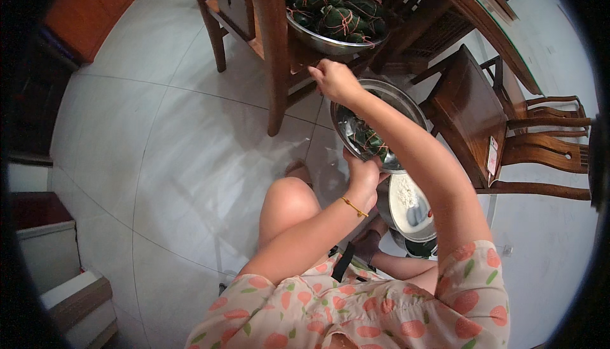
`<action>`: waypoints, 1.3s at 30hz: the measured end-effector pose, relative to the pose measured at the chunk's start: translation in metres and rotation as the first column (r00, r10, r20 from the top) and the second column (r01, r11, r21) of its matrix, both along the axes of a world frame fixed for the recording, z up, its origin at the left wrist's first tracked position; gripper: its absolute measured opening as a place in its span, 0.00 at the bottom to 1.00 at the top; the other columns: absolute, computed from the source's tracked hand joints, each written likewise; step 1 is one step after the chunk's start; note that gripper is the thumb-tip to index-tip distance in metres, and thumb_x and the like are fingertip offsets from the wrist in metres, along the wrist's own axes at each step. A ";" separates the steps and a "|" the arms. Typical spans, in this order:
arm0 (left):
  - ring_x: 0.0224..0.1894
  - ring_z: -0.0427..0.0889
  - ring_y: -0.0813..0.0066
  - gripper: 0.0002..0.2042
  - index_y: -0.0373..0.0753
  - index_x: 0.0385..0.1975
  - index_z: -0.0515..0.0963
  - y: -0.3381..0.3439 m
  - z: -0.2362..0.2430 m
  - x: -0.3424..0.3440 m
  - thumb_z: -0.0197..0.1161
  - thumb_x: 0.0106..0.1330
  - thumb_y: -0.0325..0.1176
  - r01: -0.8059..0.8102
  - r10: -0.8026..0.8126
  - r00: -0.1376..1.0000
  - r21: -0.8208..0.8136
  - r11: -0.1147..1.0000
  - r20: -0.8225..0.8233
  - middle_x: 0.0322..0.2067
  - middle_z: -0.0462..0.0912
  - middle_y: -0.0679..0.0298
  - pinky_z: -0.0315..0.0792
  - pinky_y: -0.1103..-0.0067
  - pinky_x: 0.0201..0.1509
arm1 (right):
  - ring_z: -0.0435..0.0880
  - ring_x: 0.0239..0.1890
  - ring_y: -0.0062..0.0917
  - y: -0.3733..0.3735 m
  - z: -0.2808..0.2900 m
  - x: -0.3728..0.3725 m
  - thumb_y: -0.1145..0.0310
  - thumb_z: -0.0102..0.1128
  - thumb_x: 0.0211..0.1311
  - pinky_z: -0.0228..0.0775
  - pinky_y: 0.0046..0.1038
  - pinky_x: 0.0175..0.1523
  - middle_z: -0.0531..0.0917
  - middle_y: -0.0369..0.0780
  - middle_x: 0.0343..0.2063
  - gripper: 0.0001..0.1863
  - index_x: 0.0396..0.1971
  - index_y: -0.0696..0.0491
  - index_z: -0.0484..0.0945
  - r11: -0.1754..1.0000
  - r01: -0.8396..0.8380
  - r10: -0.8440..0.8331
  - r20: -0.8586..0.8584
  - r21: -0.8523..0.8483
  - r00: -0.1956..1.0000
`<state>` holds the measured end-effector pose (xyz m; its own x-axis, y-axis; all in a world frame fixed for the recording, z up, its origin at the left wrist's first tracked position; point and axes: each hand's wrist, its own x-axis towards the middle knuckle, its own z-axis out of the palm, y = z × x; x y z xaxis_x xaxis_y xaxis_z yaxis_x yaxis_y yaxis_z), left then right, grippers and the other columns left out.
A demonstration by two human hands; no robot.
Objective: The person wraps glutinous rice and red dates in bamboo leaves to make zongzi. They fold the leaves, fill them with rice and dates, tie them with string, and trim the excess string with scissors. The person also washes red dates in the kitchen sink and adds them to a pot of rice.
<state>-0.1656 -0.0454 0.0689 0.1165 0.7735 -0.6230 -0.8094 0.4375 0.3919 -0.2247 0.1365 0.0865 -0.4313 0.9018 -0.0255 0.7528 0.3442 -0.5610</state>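
My left hand (363, 172), with a gold bracelet on its wrist, is closed on the near rim of a round steel basin (412, 104). Leaf-wrapped rice dumplings (370, 143), tied with string, lie inside by that rim. My right arm crosses above the basin. Beyond its far left side, my right hand (337, 83) is closed; whatever its fingers hold, if anything, cannot be made out. Close by, a large steel bowl (337, 47) heaped with tied dark green dumplings (340, 18) rests on a wooden chair.
Below the basin stands a white oval container (413, 225) with white grains. A wooden chair (467, 104) on the right bears a pale flat object (492, 155). The wooden chair's leg (275, 63) rises left of my right hand. A glass-topped table (483, 21) is at upper right.
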 end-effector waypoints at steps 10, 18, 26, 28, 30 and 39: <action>0.55 0.71 0.72 0.33 0.53 0.68 0.44 -0.001 -0.014 0.004 0.56 0.70 0.31 -0.184 0.197 0.947 -0.075 0.980 0.253 0.61 0.64 0.65 0.75 0.71 0.50 | 0.79 0.20 0.24 0.038 -0.063 -0.034 0.50 0.53 0.70 0.75 0.30 0.26 0.81 0.38 0.20 0.25 0.26 0.60 0.78 0.802 0.182 -0.359 -0.216 -0.569 0.908; 0.54 0.72 0.69 0.36 0.58 0.68 0.40 -0.001 -0.003 0.002 0.52 0.67 0.23 -0.025 0.025 1.000 -0.025 0.999 -0.001 0.61 0.62 0.63 0.77 0.65 0.49 | 0.78 0.19 0.25 -0.009 0.022 -0.006 0.61 0.53 0.70 0.72 0.26 0.29 0.83 0.40 0.20 0.17 0.29 0.59 0.80 0.886 -0.170 -0.059 -0.469 -0.431 0.881; 0.48 0.76 0.68 0.34 0.49 0.63 0.51 0.005 0.002 -0.006 0.48 0.56 0.16 -0.096 0.096 0.995 0.045 0.994 0.023 0.55 0.67 0.61 0.79 0.69 0.43 | 0.81 0.33 0.18 -0.065 0.093 0.137 0.72 0.65 0.61 0.73 0.21 0.40 0.85 0.36 0.31 0.10 0.42 0.56 0.83 0.997 0.052 -0.045 -0.105 0.065 0.993; 0.45 0.78 0.69 0.32 0.46 0.61 0.55 0.005 0.004 -0.007 0.49 0.54 0.17 -0.072 0.071 0.997 0.037 0.997 0.021 0.53 0.70 0.61 0.80 0.70 0.41 | 0.85 0.37 0.30 -0.079 0.087 0.160 0.70 0.67 0.56 0.76 0.30 0.44 0.85 0.40 0.37 0.16 0.47 0.50 0.82 0.974 0.034 -0.091 0.250 0.226 0.964; 0.44 0.78 0.70 0.30 0.45 0.59 0.58 0.003 0.007 -0.006 0.49 0.53 0.17 -0.078 0.077 0.997 0.070 0.995 0.005 0.51 0.71 0.61 0.80 0.71 0.40 | 0.84 0.43 0.35 -0.086 0.083 0.182 0.70 0.67 0.57 0.74 0.34 0.49 0.83 0.40 0.41 0.18 0.49 0.49 0.80 0.970 0.166 -0.176 0.040 0.178 0.984; 0.41 0.80 0.67 0.16 0.36 0.46 0.70 0.000 0.021 0.000 0.51 0.58 0.18 0.049 -0.032 0.997 0.237 0.970 -0.076 0.42 0.77 0.60 0.80 0.64 0.45 | 0.82 0.25 0.27 -0.159 0.043 0.270 0.53 0.64 0.62 0.77 0.26 0.25 0.80 0.44 0.35 0.38 0.64 0.58 0.60 0.708 0.614 -0.706 -0.361 -0.349 0.609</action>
<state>-0.1659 -0.0455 0.0894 0.1127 0.8961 -0.4293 -0.7593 0.3564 0.5445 0.0450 -0.0224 0.1297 0.2783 0.9434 -0.1806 0.3883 -0.2825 -0.8772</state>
